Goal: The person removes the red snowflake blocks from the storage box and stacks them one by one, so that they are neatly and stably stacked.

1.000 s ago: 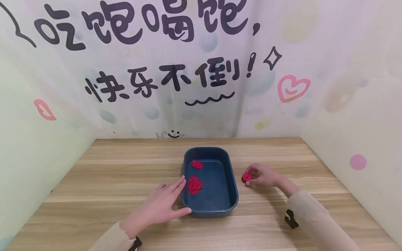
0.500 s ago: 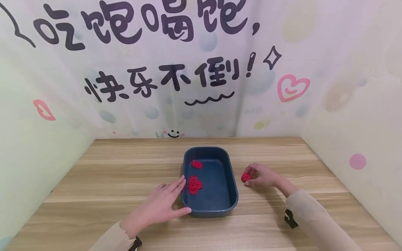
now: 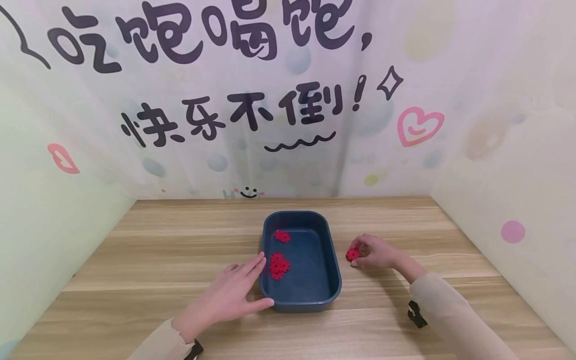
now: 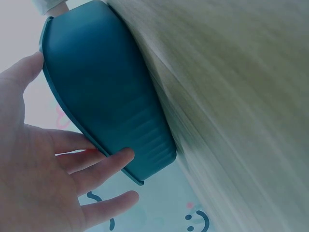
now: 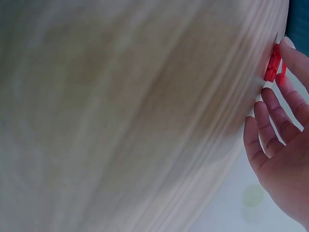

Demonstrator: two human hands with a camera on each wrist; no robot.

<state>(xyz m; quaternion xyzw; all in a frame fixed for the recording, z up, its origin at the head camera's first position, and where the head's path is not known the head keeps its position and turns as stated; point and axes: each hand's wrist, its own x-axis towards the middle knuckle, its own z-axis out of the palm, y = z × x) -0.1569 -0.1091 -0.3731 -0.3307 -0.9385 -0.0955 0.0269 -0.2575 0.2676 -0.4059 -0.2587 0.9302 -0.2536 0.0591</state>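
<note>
Right hand pinches red flower-shaped discs beside a dark blue tray.
The discs sit at the desk surface, right of the tray; the left hand touches the tray's rim, fingers extended. Inside, 2 red clusters lie toward the left wall.

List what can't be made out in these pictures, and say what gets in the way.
Head view: the exact count in the red cluster inside the tray; its pieces are small and overlap.
Head view: how many red pieces are at the right hand; its fingers partly cover them.
Left wrist view: the tray's inside; its outer wall hides it.
Right wrist view: most of the tray; the frame's edge cuts it off.
</note>
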